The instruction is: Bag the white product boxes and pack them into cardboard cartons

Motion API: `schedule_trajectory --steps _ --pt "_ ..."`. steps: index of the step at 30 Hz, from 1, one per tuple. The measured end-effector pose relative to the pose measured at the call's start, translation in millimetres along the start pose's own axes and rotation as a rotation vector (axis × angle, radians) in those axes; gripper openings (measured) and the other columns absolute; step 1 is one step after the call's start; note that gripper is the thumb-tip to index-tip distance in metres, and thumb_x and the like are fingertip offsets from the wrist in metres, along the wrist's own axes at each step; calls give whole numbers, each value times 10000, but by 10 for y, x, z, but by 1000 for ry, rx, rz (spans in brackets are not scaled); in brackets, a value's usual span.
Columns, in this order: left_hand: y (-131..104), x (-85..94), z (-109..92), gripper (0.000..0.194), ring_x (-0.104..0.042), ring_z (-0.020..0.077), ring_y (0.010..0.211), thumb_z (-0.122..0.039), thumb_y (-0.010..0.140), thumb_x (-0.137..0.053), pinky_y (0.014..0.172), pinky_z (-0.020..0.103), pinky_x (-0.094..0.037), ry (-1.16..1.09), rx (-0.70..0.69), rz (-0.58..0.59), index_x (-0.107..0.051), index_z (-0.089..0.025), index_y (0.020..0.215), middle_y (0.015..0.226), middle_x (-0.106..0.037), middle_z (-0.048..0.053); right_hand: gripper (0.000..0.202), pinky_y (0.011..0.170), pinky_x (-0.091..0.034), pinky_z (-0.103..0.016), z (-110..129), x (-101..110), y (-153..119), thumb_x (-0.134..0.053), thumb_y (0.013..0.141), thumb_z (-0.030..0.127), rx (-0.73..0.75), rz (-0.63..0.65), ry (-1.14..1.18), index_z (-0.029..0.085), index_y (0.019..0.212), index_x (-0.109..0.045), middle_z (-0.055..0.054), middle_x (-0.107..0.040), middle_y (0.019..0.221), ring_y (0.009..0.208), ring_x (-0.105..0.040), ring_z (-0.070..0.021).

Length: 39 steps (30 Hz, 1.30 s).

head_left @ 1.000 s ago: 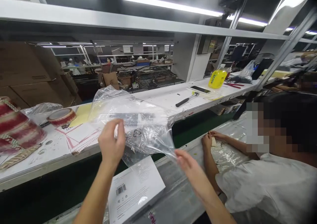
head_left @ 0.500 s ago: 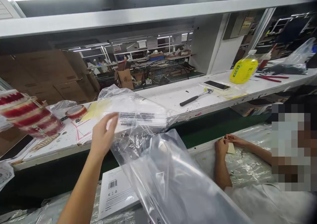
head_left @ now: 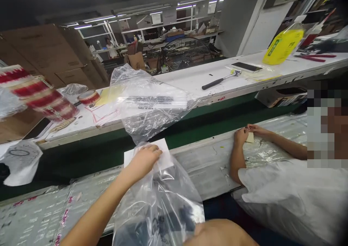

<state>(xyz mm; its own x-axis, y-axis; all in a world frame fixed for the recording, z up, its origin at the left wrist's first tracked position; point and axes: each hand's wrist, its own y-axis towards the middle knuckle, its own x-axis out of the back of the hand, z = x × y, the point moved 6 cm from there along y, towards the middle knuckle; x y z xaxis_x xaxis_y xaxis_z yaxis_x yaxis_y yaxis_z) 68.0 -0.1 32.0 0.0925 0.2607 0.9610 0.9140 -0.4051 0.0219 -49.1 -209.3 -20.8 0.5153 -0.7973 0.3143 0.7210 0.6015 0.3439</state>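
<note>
My left hand [head_left: 144, 159] grips the near edge of a flat white box [head_left: 165, 158] that lies on the plastic-covered bench [head_left: 206, 162]. A clear plastic bag [head_left: 160, 206] hangs in front of me, its mouth up at the box and my left fingers. Of my right arm only the forearm [head_left: 217, 235] shows at the bottom edge; the hand itself is hidden behind the bag. A pile of more clear bags [head_left: 146, 101] lies on the white shelf [head_left: 195, 79] beyond the green belt.
A co-worker in a white shirt [head_left: 285, 191] leans on the bench at right, hands [head_left: 246, 133] on a small card. On the shelf are a hammer [head_left: 220, 81], a phone [head_left: 247, 67], a yellow bottle [head_left: 282, 42], a tape roll [head_left: 88, 96] and a red-and-white striped bundle [head_left: 38, 97].
My left hand came down from the bag pile on the shelf to the white box. The loose bag dropped lower, its mouth now at the box. The view tilted downward.
</note>
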Motion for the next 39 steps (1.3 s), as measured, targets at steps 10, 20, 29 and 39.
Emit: schedule_trajectory --steps 10,20,29,39 --pt "-629 265 -75 172 -603 246 903 -241 931 -510 792 345 -456 -29 -104 -12 -650 -175 856 932 -661 98 675 901 -567 -430 -155 -432 525 -628 882 503 -271 -528 -15 190 1447 -435 -162 -620 1292 1015 -684 -255" --pt "-1532 432 -254 248 -503 130 515 -245 836 -651 503 250 -271 -359 -95 107 -644 -215 590 551 -601 -17 512 1034 -492 -530 1133 -605 242 -631 901 361 92 -405 -628 265 1395 -535 -122 -572 1347 1247 -555 -328" --pt "-1576 323 -139 391 -480 107 587 -469 633 -840 540 236 -321 -915 13 353 -599 -161 630 599 -583 -18 391 861 -609 -366 1135 -1153 238 -476 953 30 494 -167 -1057 74 1336 -543 -157 -697 1152 1065 -674 -247" --pt "-1245 17 464 254 -536 138 552 -343 665 -768 478 239 -313 -758 383 136 -595 -160 634 610 -641 40 142 852 -588 -349 1326 -1227 -36 -594 946 185 813 132 -763 75 965 -682 -119 -703 970 960 -657 -219"
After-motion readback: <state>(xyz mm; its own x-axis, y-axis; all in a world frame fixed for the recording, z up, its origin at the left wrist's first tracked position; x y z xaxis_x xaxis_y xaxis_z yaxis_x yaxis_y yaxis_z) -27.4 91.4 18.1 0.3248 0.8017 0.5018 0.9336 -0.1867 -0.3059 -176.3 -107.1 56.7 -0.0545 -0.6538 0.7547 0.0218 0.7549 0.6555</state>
